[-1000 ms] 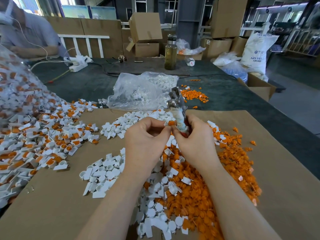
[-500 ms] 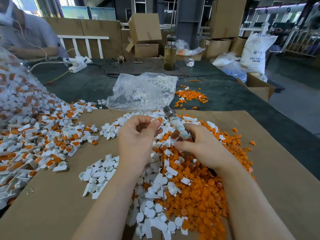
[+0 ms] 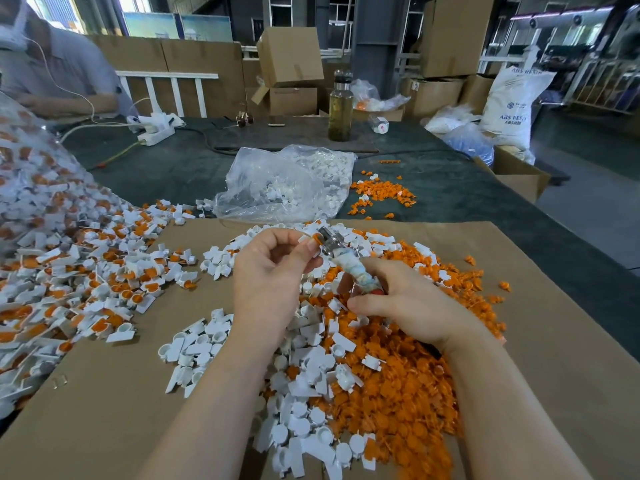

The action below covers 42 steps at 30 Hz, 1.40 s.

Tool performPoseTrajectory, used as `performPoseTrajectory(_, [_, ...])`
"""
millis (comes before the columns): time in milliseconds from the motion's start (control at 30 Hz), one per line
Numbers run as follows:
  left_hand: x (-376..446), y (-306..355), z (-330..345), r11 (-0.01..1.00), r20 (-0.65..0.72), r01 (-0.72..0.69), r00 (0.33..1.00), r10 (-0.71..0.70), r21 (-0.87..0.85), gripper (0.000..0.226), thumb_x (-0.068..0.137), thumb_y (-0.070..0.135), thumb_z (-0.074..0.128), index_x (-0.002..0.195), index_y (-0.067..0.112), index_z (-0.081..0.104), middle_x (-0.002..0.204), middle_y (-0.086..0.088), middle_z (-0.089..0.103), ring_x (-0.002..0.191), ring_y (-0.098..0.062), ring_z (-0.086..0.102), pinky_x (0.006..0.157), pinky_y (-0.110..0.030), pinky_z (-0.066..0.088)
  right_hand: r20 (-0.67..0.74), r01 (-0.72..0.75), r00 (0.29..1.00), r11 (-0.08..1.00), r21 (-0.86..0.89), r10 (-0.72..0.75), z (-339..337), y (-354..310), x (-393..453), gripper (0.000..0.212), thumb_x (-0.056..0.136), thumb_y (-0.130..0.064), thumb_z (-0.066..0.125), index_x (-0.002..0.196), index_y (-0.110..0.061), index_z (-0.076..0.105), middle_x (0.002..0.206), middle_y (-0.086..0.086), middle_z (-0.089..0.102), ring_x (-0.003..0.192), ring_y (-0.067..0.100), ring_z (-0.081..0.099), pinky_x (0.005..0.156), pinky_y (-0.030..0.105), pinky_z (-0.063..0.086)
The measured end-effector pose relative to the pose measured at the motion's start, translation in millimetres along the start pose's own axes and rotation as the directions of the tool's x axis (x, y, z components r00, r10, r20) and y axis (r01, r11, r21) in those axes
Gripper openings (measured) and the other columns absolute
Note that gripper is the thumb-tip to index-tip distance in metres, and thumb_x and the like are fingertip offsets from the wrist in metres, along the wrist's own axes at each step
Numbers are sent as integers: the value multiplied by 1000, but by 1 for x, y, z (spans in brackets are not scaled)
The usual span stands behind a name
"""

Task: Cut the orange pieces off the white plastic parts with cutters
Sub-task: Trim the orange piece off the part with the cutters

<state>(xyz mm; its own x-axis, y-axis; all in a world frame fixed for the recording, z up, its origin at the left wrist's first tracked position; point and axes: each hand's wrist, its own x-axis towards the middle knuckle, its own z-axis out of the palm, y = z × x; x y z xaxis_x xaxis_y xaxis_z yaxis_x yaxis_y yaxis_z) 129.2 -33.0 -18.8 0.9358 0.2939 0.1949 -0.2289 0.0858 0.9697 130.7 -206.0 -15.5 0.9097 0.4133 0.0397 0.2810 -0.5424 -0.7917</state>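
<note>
Moved: both my hands lower than a second ago, cutters (image 3: 341,258) tilted down-left
Left hand (image 3: 273,275): pinching a small part at cutter tip
Right hand (image 3: 408,306): wrapped round taped handles
Orange pieces (image 3: 408,382): heaped under right wrist on cardboard (image 3: 104,410)
White plastic parts (image 3: 304,403): piled between forearms

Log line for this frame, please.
phase: cutting | left hand: grip on white part with orange piece at cutters' tip | right hand: grip on cutters | cut orange pile: beneath

Factory floor: stacked cardboard boxes (image 3: 291,53), resin sack (image 3: 512,102), steel column (image 3: 374,39).
</note>
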Motion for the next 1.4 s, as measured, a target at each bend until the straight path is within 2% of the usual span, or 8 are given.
performPoseTrajectory(200, [-1, 0, -1, 999, -2, 6, 1000, -6, -35, 10, 87, 1, 69, 81, 9, 67, 68, 0, 68, 58, -7, 68, 58, -12, 51, -12, 15, 1000, 999, 38, -14, 5, -3, 2, 12, 88, -3, 62, 91, -15, 64, 71, -6, 59, 53, -2, 58, 48, 10, 43])
performPoseTrajectory(367, [0, -1, -2, 997, -4, 2, 1000, -3, -75, 9, 88, 1, 68, 82, 7, 66, 63, 5, 67, 56, -6, 67, 59, -14, 52, -52, 26, 998, 993, -113, -32, 8, -2, 6, 9, 87, -6, 58, 93, -9, 65, 79, 12, 61, 58, 14, 53, 60, 44, 48])
performPoseTrajectory(567, [1, -3, -4, 999, -6, 2, 1000, -2, -47, 8, 88, 3, 68, 82, 8, 66, 61, 8, 68, 56, -4, 66, 60, -14, 53, -71, 5, 997, 996, -90, -11, 11, -1, 8, 18, 87, -2, 56, 89, -16, 67, 75, -6, 60, 56, 10, 56, 64, 47, 57])
performPoseTrajectory(767, [8, -3, -16, 970, 26, 152, 988, -150, -189, 4, 89, 6, 67, 85, 8, 68, 73, 0, 74, 70, -12, 72, 68, -22, 59, -139, 3, 990, 993, -117, -19, 16, 5, 11, 4, 88, -14, 60, 90, -16, 62, 81, 0, 61, 63, 13, 65, 60, 45, 58])
performPoseTrajectory(867, [22, -2, -37, 832, -82, 288, 926, -367, -474, 14, 90, 10, 64, 103, 5, 67, 90, -7, 77, 81, -14, 75, 67, -22, 60, -263, -16, 964, 983, -181, -32, 14, 11, 12, 2, 89, -24, 63, 88, -26, 62, 77, -10, 61, 65, 9, 59, 56, 28, 46])
performPoseTrajectory(1000, [39, -3, -72, 620, -185, 238, 822, -538, -747, 17, 96, 11, 57, 111, 3, 64, 88, -7, 78, 82, -11, 75, 63, -20, 58, -424, -136, 905, 964, -228, 27, 5, 24, 14, 11, 90, -29, 61, 82, -22, 58, 69, -9, 55, 62, 10, 53, 52, 26, 34])
performPoseTrajectory(1200, [46, -8, -99, 332, -223, -19, 778, -587, -943, 17, 103, 9, 44, 108, 0, 57, 84, -9, 77, 73, -12, 75, 60, -27, 59, -500, -384, 851, 839, -387, 159, -3, 36, 15, 15, 89, -34, 59, 80, -22, 55, 71, -5, 56, 63, 11, 53, 46, 27, 33])
performPoseTrajectory(1400, [45, -12, -110, 201, -286, -210, 802, -524, -957, 29, 97, 0, 52, 126, -1, 57, 96, -19, 75, 81, -24, 76, 65, -36, 60, -427, -465, 860, 775, -427, 280, -8, 41, 12, 15, 83, -28, 61, 72, -21, 53, 70, -2, 58, 63, 14, 55, 47, 25, 33])
